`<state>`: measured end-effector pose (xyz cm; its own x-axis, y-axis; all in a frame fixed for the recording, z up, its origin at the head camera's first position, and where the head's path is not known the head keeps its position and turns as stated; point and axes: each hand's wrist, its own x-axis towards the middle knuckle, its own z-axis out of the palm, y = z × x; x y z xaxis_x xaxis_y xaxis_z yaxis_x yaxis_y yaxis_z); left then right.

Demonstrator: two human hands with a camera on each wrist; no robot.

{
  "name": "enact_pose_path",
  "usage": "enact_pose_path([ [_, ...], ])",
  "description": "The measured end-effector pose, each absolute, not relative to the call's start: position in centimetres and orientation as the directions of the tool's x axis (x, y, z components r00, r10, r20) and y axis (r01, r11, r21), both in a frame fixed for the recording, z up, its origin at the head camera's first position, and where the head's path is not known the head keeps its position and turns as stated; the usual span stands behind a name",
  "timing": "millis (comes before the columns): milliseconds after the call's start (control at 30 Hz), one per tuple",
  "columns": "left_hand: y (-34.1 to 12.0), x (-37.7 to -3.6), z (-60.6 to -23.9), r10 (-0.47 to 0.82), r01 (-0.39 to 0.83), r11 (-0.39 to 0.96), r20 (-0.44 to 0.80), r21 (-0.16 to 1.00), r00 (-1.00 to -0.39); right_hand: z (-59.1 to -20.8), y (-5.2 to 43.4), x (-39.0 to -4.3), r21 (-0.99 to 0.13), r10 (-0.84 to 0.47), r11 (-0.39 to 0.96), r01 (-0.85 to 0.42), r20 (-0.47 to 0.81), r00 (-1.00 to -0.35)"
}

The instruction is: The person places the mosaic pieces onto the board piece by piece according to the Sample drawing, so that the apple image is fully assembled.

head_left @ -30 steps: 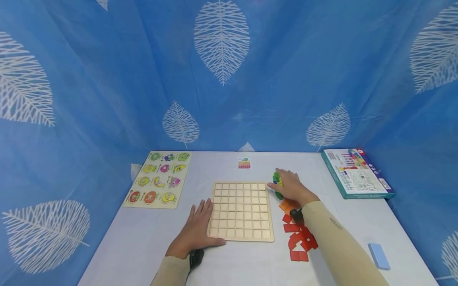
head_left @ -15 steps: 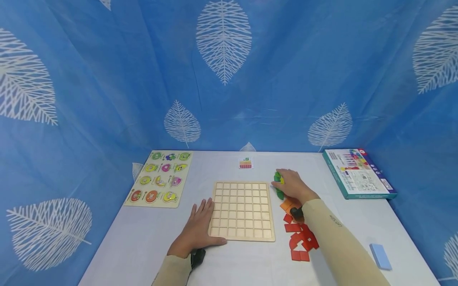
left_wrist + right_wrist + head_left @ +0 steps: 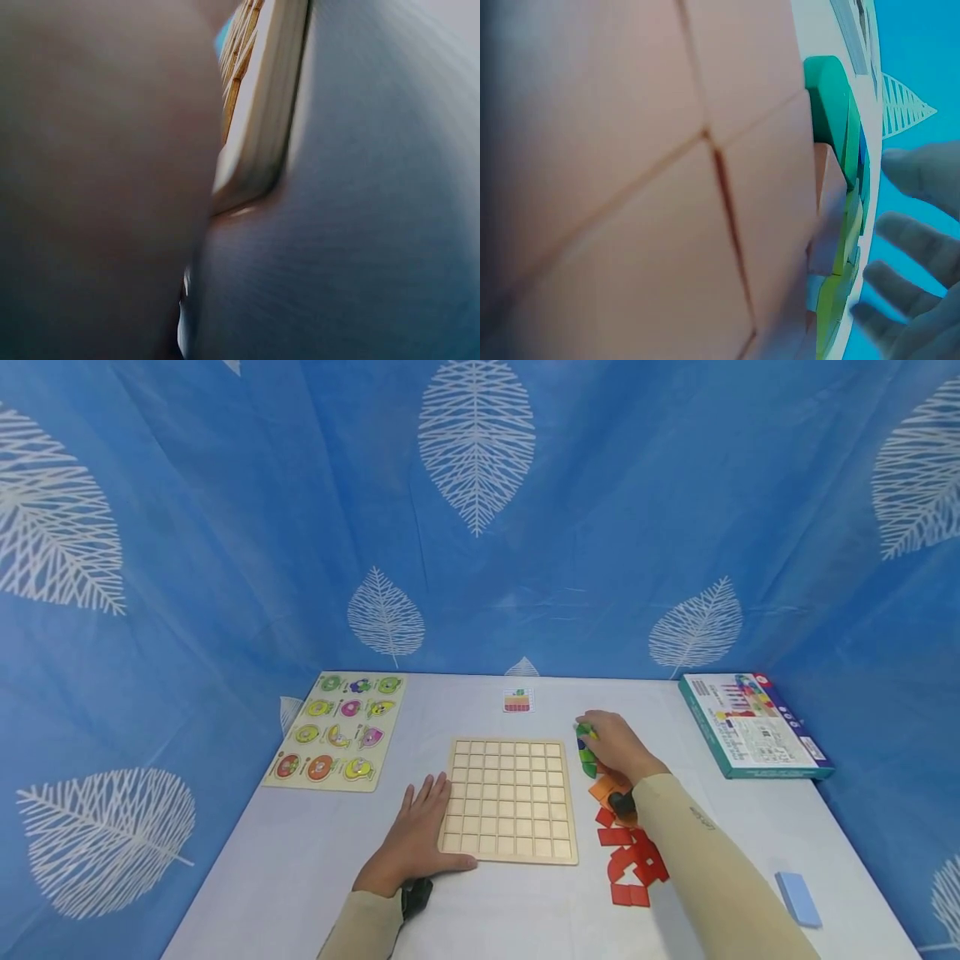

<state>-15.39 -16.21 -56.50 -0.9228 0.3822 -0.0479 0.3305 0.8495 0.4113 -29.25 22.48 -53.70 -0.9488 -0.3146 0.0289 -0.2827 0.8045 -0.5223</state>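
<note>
Left hand [image 3: 415,839] flat, fingers straight against the grid board [image 3: 507,802] at its left edge – brace lightly. Right hand [image 3: 618,747] over the green pieces [image 3: 589,769], right of the board; can't tell if it pinches any – work singly.

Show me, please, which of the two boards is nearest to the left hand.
The wooden grid board, right beside the left hand; the fruit board lies farther away, untouched.
</note>
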Motion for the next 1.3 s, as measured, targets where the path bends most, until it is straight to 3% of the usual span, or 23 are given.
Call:
enact_pose_path([
  [167, -16.2, -15.4, -56.5, 0.378, 0.328, 0.854, -0.049, 0.403, -0.924, -53.8, 22.4, -29.4, -0.522, -0.287, 0.806, -0.279, 0.067, -0.956],
  [533, -16.2, -15.4, -56.4, 0.379, 0.33, 0.857, -0.051, 0.397, -0.924, -53.6, 21.9, -29.1, -0.585, -0.247, 0.79, -0.182, -0.032, -0.969],
  [1033, -16.3, -15.5, -56.8, 0.384, 0.339, 0.854, -0.038, 0.394, -0.922, -52.8, 21.6, -30.1, -0.51, -0.347, 0.812, -0.282, -0.035, -0.937],
  [1300, -16.3, -15.4, -56.6, 0.389, 0.347, 0.851, -0.029, 0.394, -0.921, -52.4, 21.8, -31.0, -0.494, -0.376, 0.831, -0.254, -0.164, -0.912],
])
